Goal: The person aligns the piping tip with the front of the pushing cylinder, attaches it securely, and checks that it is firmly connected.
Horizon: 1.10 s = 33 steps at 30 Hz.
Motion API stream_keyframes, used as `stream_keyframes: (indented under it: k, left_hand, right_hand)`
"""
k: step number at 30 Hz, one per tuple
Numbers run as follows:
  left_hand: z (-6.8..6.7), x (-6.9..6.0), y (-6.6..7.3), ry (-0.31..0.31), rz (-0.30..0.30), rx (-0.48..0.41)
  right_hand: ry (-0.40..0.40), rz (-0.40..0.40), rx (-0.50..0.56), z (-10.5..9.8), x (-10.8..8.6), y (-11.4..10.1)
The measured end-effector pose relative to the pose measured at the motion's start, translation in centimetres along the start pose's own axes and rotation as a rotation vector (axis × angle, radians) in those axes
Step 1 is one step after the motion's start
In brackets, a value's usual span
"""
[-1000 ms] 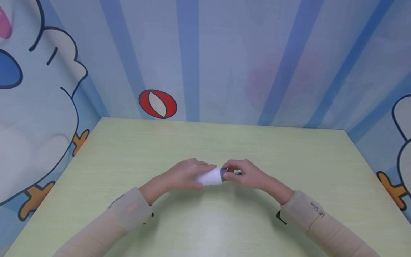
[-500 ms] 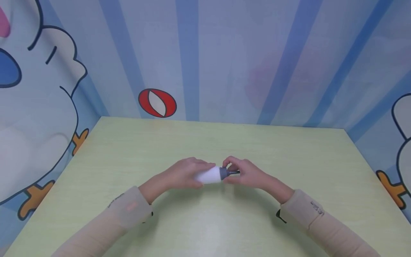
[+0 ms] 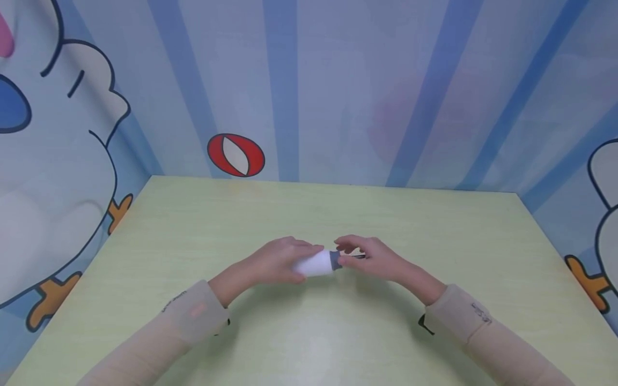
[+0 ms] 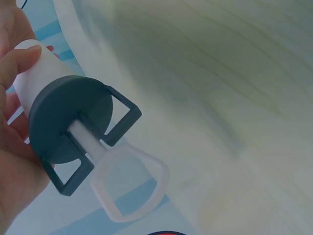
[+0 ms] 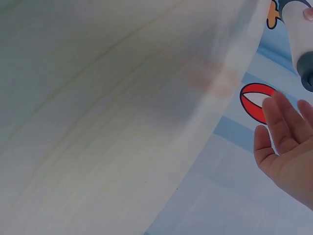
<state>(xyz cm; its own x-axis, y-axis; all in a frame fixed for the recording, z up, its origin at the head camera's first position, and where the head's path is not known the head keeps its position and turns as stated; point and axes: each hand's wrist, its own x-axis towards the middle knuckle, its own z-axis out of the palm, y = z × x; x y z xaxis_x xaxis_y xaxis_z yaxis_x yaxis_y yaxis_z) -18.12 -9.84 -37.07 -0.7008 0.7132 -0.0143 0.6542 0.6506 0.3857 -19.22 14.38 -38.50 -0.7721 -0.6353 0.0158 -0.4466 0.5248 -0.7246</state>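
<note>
My left hand (image 3: 277,261) grips the white barrel (image 3: 315,264) of a large syringe, held nearly level above the table. In the left wrist view its back end shows a dark flange (image 4: 51,115) with two side loops and a white plunger ring (image 4: 162,178). At the front end sits a grey collar (image 3: 335,260), with a thin dark tip (image 3: 359,256) reaching toward the right palm. Around this tip my right hand (image 3: 379,260) has its fingers spread, thumb close to the collar. In the right wrist view those fingers look relaxed and apart from the syringe.
A pale green tabletop (image 3: 309,332) lies under both hands. Behind it rises a blue striped wall (image 3: 333,96) with a printed red ball (image 3: 236,155). Cartoon panels (image 3: 53,177) flank the table.
My right hand pinched the grey collar earlier, then loosened; its fingers are now spread and slightly farther right. The left hand keeps its grip on the syringe nearly unmoved.
</note>
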Motion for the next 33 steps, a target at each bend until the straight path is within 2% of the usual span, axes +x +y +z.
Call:
stream_keyframes:
  k: [4,9,15,25,33]
  left_hand:
    - [0.08,0.03,-0.06,0.003,0.0,-0.001]
    - [0.2,0.12,-0.01,0.01,0.002,-0.014]
    - [0.35,0.19,0.07,0.012,-0.007,-0.006]
    - [0.28,0.09,0.05,0.007,-0.009,-0.006]
    - [0.21,0.01,0.09,0.006,-0.012,-0.028]
  right_hand:
    - [0.041,-0.042,0.016,0.12,-0.15,-0.17]
    - [0.046,-0.073,0.051,0.5,-0.18,-0.34]
    - [0.046,-0.071,0.051,0.72,-0.16,-0.06]
    - [0.033,-0.009,0.056,0.51,-0.09,-0.21]
    - [0.033,-0.046,0.045,0.7,-0.02,-0.58]
